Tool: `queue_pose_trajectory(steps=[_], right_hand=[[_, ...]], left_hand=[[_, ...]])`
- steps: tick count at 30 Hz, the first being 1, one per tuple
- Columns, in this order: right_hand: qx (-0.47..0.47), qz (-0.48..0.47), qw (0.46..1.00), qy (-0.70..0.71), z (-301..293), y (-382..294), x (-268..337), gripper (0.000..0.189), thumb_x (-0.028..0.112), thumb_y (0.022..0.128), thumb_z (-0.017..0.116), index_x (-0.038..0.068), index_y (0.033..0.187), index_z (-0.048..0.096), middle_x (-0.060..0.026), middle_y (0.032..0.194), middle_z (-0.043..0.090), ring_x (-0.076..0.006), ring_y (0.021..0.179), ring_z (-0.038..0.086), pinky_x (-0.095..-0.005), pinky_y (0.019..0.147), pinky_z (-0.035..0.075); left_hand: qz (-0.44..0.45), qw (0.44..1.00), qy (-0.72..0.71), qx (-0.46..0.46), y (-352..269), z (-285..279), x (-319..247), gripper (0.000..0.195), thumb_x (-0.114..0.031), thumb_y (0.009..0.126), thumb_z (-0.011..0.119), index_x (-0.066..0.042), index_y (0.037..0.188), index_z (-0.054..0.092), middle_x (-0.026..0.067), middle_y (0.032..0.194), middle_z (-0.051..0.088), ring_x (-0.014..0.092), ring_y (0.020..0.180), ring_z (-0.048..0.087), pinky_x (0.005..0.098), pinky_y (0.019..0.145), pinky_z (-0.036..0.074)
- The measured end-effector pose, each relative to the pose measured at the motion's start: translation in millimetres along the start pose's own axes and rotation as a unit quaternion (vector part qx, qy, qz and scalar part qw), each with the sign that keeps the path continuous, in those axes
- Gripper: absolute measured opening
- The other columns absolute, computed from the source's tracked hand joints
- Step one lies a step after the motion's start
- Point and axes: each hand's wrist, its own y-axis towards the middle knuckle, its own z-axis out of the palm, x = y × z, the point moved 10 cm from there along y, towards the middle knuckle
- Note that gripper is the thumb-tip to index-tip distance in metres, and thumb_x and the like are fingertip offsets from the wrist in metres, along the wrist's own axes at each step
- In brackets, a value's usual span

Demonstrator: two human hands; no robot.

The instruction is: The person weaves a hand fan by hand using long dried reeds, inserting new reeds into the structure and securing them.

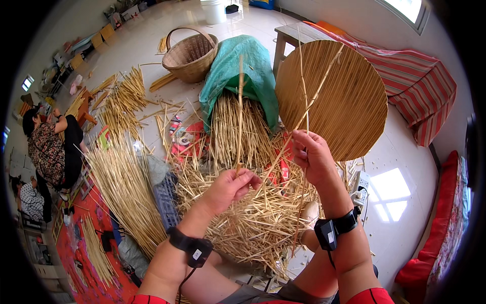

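Note:
My left hand (232,190) grips the lower end of a dry plant stalk (240,114), which points up and away from me. Pinched in the fingers of my right hand (313,156) are dry stalks: a thicker, jointed stalk (322,84) slants up to the right. A thinner stalk (303,81) crosses it near my fingers. Below both hands spreads a heap of cut straw pieces (262,224). Just beyond the heap, a bundle of stalks (237,133) sticks out of a green woven sack (243,53).
To the left lie a long stalk bundle (125,190) and a blue plastic crate (165,201). A wicker basket (190,70) stands behind. At right are a round stalk panel (334,102), a wooden bench (298,32) and a power strip (361,184). Another person (49,148) sits far left.

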Motion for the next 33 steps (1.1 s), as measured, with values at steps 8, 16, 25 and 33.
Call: queue_pose_trajectory(steps=[8,16,25,33], right_hand=[[0.012,-0.002,1.0,0.023,27,-10,-24,0.016,0.017,0.087,0.046,0.005,0.077,0.049,-0.0007,0.058,0.043,-0.0072,0.046,0.036,-0.0204,0.039,0.027],[0.001,-0.005,1.0,0.026,31,-6,-44,0.01,0.018,0.082,0.044,0.008,0.08,0.045,-0.0021,0.065,0.044,-0.0083,0.047,0.036,-0.0213,0.04,0.028],[0.028,-0.03,0.996,-0.082,36,-3,-49,0.012,0.015,0.086,0.041,0.004,0.088,0.046,-0.0063,0.07,0.053,-0.0123,0.052,0.046,-0.0232,0.046,0.037],[-0.105,-0.001,0.989,-0.107,-6,5,-54,0.038,0.014,0.091,0.037,-0.001,0.125,0.039,-0.0156,0.105,0.055,-0.0183,0.078,0.056,-0.0315,0.067,0.049]], left_hand=[[-0.005,0.998,-0.063,0.009,14,9,18,0.034,-0.024,0.098,0.031,-0.001,0.111,0.052,0.0105,0.099,0.06,0.009,0.07,0.051,0.0205,0.059,0.04],[0.003,0.983,-0.139,0.12,3,54,25,0.036,-0.02,0.098,0.025,0.004,0.114,0.047,0.016,0.11,0.057,0.025,0.1,0.057,0.0333,0.089,0.045],[-0.024,0.996,-0.038,0.079,2,43,36,0.033,-0.023,0.099,0.03,0.0,0.11,0.051,0.0077,0.092,0.059,0.014,0.083,0.058,0.0268,0.077,0.047],[0.024,0.999,0.032,-0.024,6,28,15,0.034,-0.02,0.098,0.028,-0.001,0.112,0.052,0.0009,0.081,0.05,0.009,0.069,0.049,0.0228,0.066,0.043]])
